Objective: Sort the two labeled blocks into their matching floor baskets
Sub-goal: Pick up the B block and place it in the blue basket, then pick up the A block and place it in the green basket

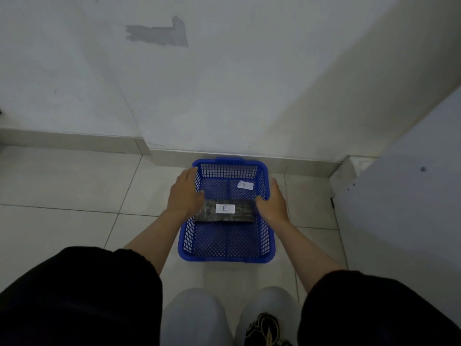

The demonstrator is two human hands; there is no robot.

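A dark grey block [239,214] with a white label marked "B" is held level over the blue mesh basket [225,257] on the tiled floor. My left hand [185,193] presses its left end and my right hand [273,202] presses its right end. A white tag marked "B" [245,185] lies inside the basket at the far right corner. Whether the block touches the basket floor I cannot tell. No second block or second basket is in view.
The basket stands against a white wall [224,83] with a skirting strip. A white cabinet side [411,196] rises close on the right. My knees in grey trousers [197,318] are just behind the basket. Bare tiles [62,183] stretch to the left.
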